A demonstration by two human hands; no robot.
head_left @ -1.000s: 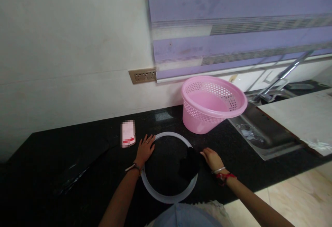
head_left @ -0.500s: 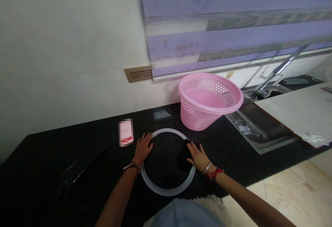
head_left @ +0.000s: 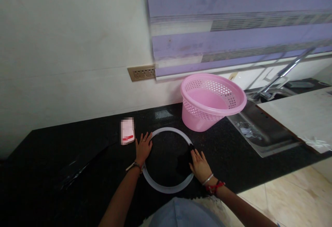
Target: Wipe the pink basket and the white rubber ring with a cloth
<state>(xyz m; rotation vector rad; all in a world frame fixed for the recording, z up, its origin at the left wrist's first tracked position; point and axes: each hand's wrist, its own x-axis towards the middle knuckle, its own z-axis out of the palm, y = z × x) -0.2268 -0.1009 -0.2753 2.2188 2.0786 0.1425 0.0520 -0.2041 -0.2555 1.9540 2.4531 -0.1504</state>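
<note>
A pale translucent ring (head_left: 169, 189) lies flat on the black countertop (head_left: 215, 157) in front of me. My left hand (head_left: 144, 148) rests on the ring's left side with its fingers spread. On the right side, my right hand (head_left: 200, 166) lies over the ring with fingers stretched out, touching a small black piece (head_left: 191, 147) at the rim. What that black piece is cannot be made out. Both hands hide parts of the ring.
Behind the ring stands a pink basket (head_left: 199, 120) with a perforated rim. A pink, blurred item (head_left: 127, 130) lies left of the ring, and black plastic (head_left: 77, 171) further left. At right are a steel sink (head_left: 261, 140) and a pale board (head_left: 298, 116).
My right hand has slid slightly down along the ring, toward me. My left hand stays at the ring's left side. The view has shifted a little.
</note>
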